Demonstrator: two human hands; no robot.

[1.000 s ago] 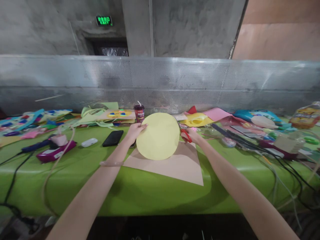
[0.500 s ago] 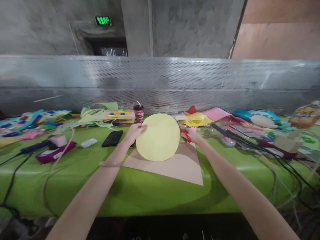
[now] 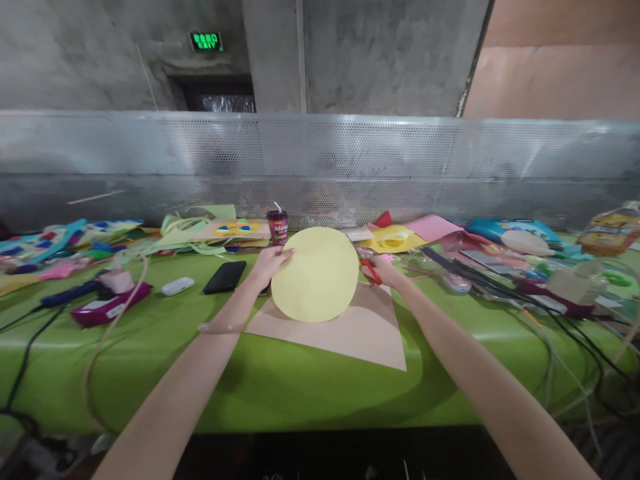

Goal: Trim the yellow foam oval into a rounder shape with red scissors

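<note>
Remotely, I pinch a yellow disc [image 3: 315,275] in the left hand [image 3: 271,265], the right hand [image 3: 387,272] gripping red-handled scissors [image 3: 371,272].

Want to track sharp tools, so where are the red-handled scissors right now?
In the head view, the red-handled scissors are just right of centre, held in the right hand beside the right edge of the yellow paper disc.

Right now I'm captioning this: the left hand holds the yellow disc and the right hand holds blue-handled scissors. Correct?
The scissors are red-handled, not blue-handled, as the head view shows. The left hand does hold the yellow disc, the right hand the scissors.
</note>
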